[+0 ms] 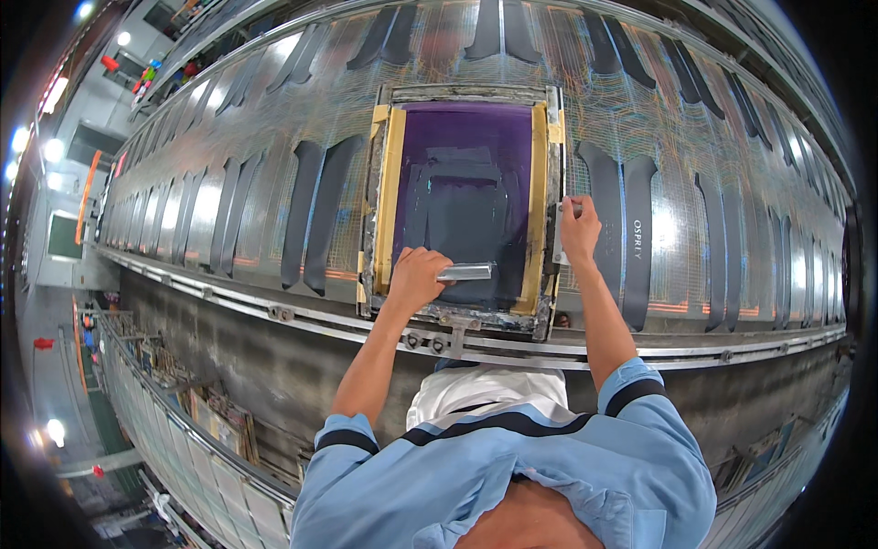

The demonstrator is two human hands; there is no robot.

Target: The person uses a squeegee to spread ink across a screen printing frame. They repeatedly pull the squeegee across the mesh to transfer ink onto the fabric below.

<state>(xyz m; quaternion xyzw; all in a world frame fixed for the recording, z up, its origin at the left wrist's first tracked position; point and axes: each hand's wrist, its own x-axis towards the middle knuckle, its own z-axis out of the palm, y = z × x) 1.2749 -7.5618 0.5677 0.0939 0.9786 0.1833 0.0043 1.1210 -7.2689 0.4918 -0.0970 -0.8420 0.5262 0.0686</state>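
Observation:
A screen printing frame (pixel 374 183) with yellow tape along its inner sides lies over the long print table, straight in front of me. Its mesh is purple (pixel 466 123) at the far end, with dark grey ink (pixel 462 215) spread over the middle. My left hand (pixel 419 277) is closed round one end of a squeegee (pixel 468 272), whose metal holder lies crosswise near the frame's front end. At the frame's right side, my right hand (pixel 580 231) has its fingers closed on a metal edge strip (pixel 559 245). The squeegee's blade is hidden below the holder.
Dark grey cut fabric pieces (pixel 338 206) lie in pairs along the print table (pixel 402 75) in two rows. One piece right of the frame (pixel 638 242) carries white lettering. A metal rail (pixel 302 316) runs along the near edge. Racks (pixel 210 462) stand behind at the left.

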